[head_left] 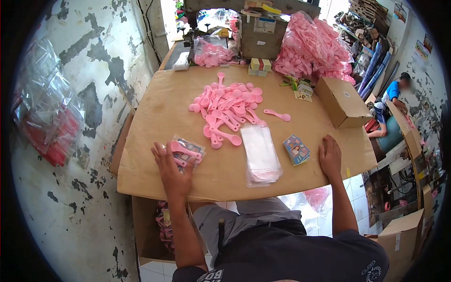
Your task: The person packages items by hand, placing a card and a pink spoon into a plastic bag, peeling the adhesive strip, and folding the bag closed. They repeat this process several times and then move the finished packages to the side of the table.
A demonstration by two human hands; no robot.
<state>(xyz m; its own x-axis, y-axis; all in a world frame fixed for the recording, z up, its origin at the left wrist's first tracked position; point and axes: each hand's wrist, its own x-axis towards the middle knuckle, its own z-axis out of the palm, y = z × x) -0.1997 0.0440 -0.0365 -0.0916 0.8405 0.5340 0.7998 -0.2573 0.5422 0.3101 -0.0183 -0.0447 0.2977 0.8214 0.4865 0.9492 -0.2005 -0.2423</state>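
Note:
My left hand (pixel 172 171) rests with spread fingers on the left edge of a small packet (pixel 189 151) holding pink spoons and a printed card. Flat on the table at the right lies my right hand (pixel 330 157), holding nothing. Between the hands are a stack of clear plastic bags (pixel 261 155) and, nearer my right hand, a stack of blue printed cards (pixel 296 150). Beyond them is a heap of pink measuring spoons (pixel 225 104), with a single pink spoon (pixel 278 114) to its right.
The brown table (pixel 155 113) has an open-ended cardboard box (pixel 343 102) at its right edge. Large bags of pink pieces (pixel 312 47) stand at the back, near small boxes (pixel 260 66). Another person (pixel 393 101) sits at the far right. Clear bags (pixel 44 94) hang on the left wall.

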